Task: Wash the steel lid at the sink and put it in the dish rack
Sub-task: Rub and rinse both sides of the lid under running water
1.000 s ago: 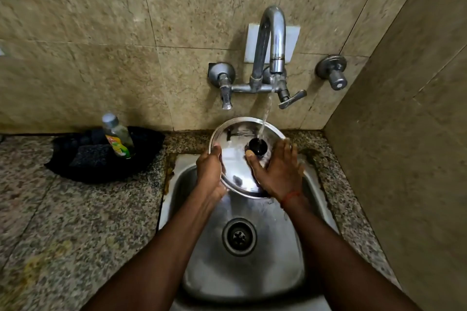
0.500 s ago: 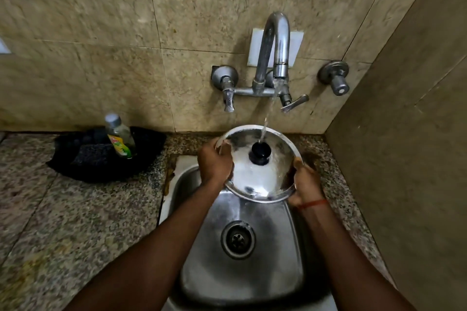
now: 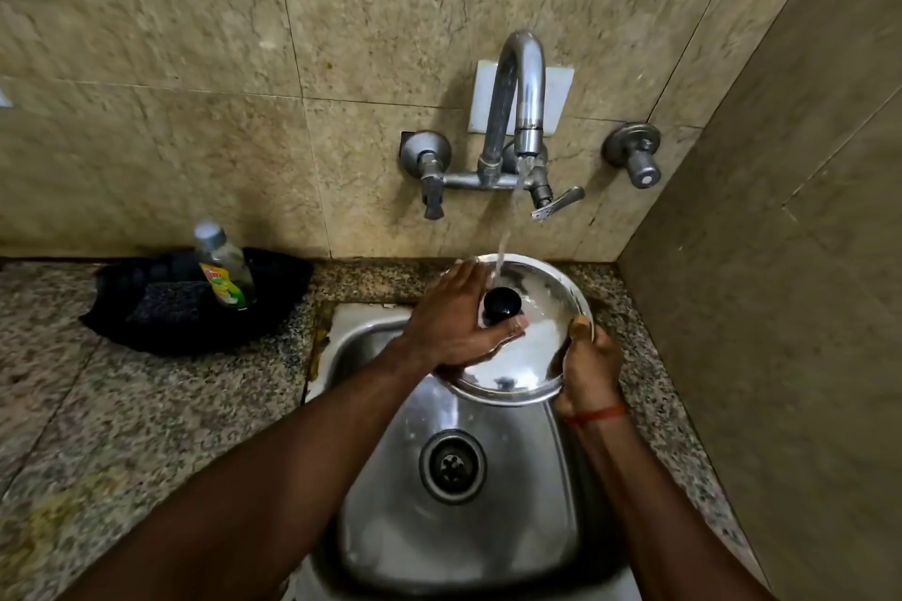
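The round steel lid [image 3: 522, 359] with a black knob [image 3: 502, 302] is held tilted over the back of the steel sink [image 3: 459, 537], under the water running from the tap [image 3: 520, 112]. My right hand [image 3: 588, 368] grips the lid's right rim. My left hand [image 3: 456, 320] lies flat on the lid's top face, fingers spread beside the knob, covering the lid's left part. No dish rack is in view.
A dish-soap bottle [image 3: 224, 266] stands in a black tray [image 3: 195, 303] with a scrubber on the granite counter [image 3: 122, 415], left of the sink. A second valve [image 3: 634, 154] sticks out of the tiled wall. A side wall [image 3: 781, 307] closes in on the right.
My left hand left the lid's left rim and slid across its top face toward the knob. My right hand stays on the right rim, having moved there from the knob.
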